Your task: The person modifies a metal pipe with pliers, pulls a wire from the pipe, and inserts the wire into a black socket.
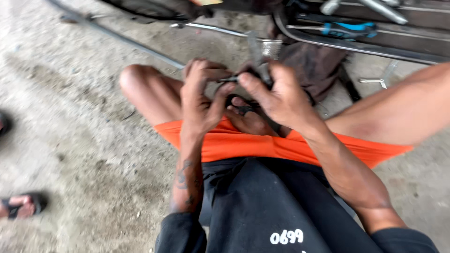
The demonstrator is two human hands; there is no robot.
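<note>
Left grip: the left hand [199, 93] is curled, its fingers pressed onto the left end of a small dark part [243, 77].
Right grip: the right hand [276, 96] is closed, thumb and fingers pinched on the right side of the same part.
Part: it is held between both hands above the lap, touching each; its shape is blurred, possibly a dark rubber or metal piece.
Long axis: the part is seen to run roughly left to right, from one hand to the other.
Nearer hand: neither is clearly nearer; the part is shared.
Metal piece: a ribbed silver cylinder [272, 48] is seen just beyond the fingers.
Lap: orange shorts [243, 143] lie under the hands.
Floor: concrete floor [84, 140], one blue-handled tool [349, 30] well apart.
Count: two hands, one part, one cylinder, one sandalled foot [21, 205] at the left edge.
</note>
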